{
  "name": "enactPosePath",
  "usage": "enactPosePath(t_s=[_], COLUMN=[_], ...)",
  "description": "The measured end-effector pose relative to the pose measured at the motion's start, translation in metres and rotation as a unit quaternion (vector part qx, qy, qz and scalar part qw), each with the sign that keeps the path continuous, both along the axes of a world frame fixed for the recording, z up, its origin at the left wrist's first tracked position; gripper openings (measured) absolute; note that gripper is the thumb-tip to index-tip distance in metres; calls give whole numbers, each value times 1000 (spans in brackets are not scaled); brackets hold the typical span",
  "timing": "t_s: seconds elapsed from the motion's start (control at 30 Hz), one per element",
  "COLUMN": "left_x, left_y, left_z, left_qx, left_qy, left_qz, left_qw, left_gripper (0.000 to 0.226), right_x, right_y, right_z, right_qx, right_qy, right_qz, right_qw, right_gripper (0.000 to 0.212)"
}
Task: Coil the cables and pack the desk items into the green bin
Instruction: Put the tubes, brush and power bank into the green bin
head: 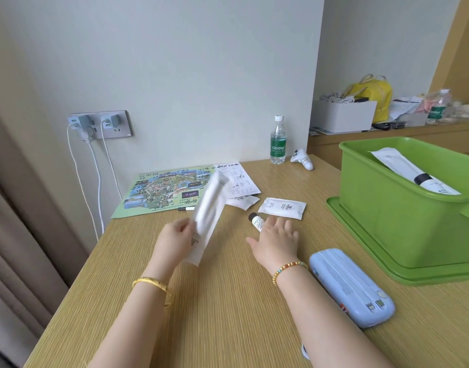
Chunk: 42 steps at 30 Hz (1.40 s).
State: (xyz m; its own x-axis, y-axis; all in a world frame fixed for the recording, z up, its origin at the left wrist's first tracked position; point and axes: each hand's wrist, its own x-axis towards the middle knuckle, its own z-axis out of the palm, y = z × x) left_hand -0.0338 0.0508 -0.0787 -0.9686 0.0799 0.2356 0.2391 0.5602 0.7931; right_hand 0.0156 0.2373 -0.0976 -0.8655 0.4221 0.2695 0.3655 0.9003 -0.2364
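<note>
My left hand (176, 239) grips a long white sealed packet (208, 211) and holds it tilted above the wooden desk (228, 301). My right hand (277, 241) hovers open, fingers spread, over a small white tube with a dark cap (255, 220) lying on the desk; whether it touches the tube I cannot tell. The green bin (403, 216) stands at the right on its green lid (366, 251) and holds a white packet with a dark band (413, 173). White cables (95, 176) hang from chargers in the wall socket (102, 124).
A white sachet (282, 207) and a smaller one (241, 201) lie beyond the tube. Further back are a colourful map sheet (161, 192), a printed paper (238, 181), a black marker (185, 208), a water bottle (278, 142) and a white controller (303, 159). A blue power bank (352, 288) lies near right.
</note>
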Motion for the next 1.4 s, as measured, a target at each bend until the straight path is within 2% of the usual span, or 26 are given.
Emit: enactPosePath(t_s=[0.1,0.2,0.27,0.33,0.4,0.47,0.63,0.73,0.87,0.93,1.1,1.17,1.23,1.3,1.4], left_x=[6,14,16,18,21,26,49,67,90,100,114,115,111,109,105], left_y=[2,12,19,26,34,47,105,148,208,237,294,310,320,324,326], left_z=[2,-1,-1,2,8,17,54,84,121,133,148,144,134,126,121], left_qx=[150,212,235,253,254,241,232,234,246,232,165,89,-40,-181,-226], left_qy=[-103,-166,-183,-190,-172,-143,-58,-36,-70,-68,-60,-41,-15,3,18], left_qz=[-10,-18,-19,-20,-22,-36,-87,-147,-191,-218,-259,-276,-279,-264,-245], left_qw=[983,963,954,948,952,959,967,960,948,946,950,956,959,947,943], left_gripper=[23,19,19,21,22,30,51,42,33,34,35,40,44,43,40], right_x=[0,1,2,3,5,10,39,64,97,109,129,133,135,136,136], right_y=[3,-1,-3,-3,-1,5,48,85,141,169,222,234,241,245,244], right_z=[0,5,11,21,33,47,96,124,150,159,168,167,163,159,155], right_qx=[5,-24,-107,-278,-433,-482,-449,-398,-308,-269,-190,-182,-181,-169,-97], right_qy=[-20,-17,10,56,102,132,187,249,302,296,213,201,205,221,210], right_qz=[12,30,37,55,78,93,113,112,56,28,-30,-47,-62,-74,-111], right_qw=[1000,999,994,957,892,861,866,876,900,916,958,961,960,958,967], right_gripper=[37,25,21,20,18,13,16,17,12,17,19,20,21,22,24])
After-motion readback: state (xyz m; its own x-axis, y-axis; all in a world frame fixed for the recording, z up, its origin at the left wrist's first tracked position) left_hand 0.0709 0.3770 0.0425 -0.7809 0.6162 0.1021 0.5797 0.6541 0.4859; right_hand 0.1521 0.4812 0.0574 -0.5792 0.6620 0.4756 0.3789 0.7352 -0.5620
